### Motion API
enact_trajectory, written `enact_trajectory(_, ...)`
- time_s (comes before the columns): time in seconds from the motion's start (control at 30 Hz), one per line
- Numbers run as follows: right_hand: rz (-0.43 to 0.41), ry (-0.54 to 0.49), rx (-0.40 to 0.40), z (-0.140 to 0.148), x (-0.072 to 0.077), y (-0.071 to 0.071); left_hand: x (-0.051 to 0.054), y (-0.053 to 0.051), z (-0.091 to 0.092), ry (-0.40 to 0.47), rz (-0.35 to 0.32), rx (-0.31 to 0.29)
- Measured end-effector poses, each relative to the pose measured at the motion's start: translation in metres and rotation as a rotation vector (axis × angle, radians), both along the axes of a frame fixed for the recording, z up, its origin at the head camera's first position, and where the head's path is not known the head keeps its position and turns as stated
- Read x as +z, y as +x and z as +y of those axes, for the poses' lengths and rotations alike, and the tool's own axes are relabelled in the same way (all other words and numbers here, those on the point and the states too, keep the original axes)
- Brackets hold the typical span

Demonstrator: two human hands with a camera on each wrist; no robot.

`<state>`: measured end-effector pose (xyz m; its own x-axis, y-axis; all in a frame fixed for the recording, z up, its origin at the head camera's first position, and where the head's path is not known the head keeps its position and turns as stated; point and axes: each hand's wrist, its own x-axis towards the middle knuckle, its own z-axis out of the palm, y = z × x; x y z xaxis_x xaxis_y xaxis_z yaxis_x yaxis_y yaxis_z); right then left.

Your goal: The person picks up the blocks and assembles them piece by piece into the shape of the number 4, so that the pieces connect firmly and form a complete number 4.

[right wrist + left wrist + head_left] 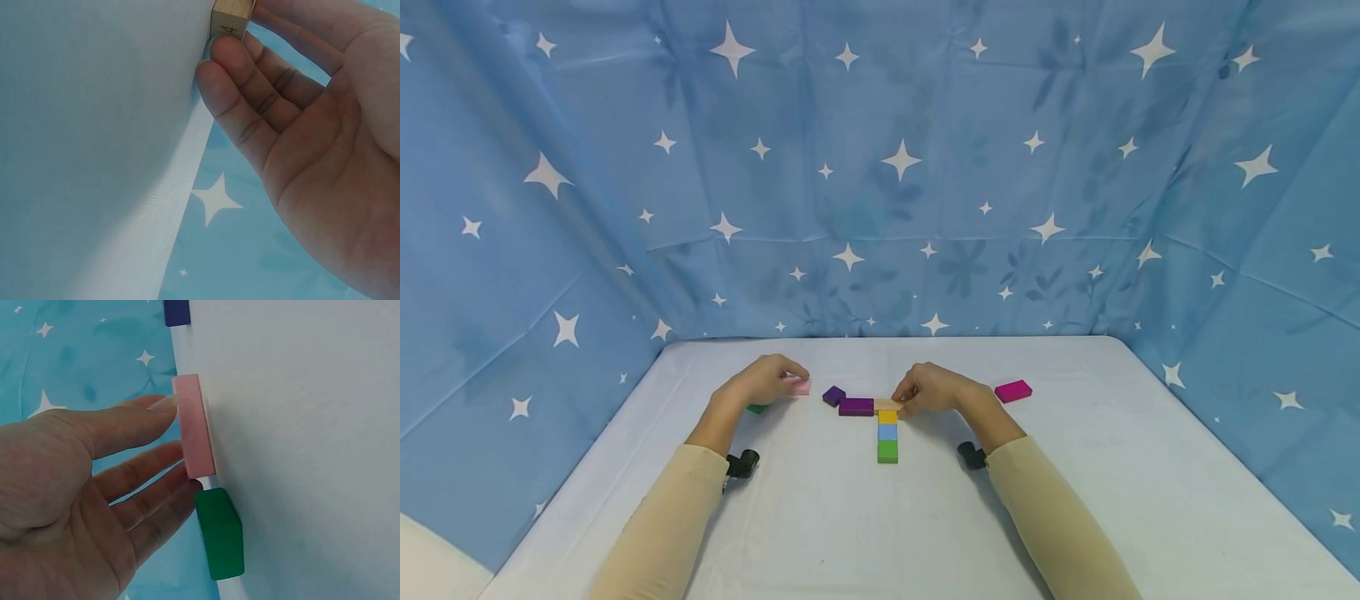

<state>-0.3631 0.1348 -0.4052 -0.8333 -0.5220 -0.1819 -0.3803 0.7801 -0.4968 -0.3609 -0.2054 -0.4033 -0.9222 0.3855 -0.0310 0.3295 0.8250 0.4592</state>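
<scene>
My left hand (762,380) pinches a pink block (195,428) at the table's left, thumb on one side and fingers at the other. Beside those fingers lies a dark green block (220,534). With its fingertips my right hand (934,388) grips a plain wooden block (231,19), whose end bears a "4". This wooden block touches the right end of a purple block (856,407). Below it a yellow block (887,417), a light blue block (887,432) and a light green block (887,451) run in a line toward me.
A dark violet block (833,396) lies tilted just left of the purple one. Off to the right is a magenta block (1013,391). The white table (850,525) ends at a blue star-patterned curtain (880,208) behind and on both sides.
</scene>
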Motion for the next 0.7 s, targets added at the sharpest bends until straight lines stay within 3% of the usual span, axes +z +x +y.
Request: enact_trajectory(0.7, -0.003, -0.006, 0.0, 0.0, 0.0005, 0.0005, -0.0036, -0.0013, 0.0062, 0.011, -0.05, 0.008)
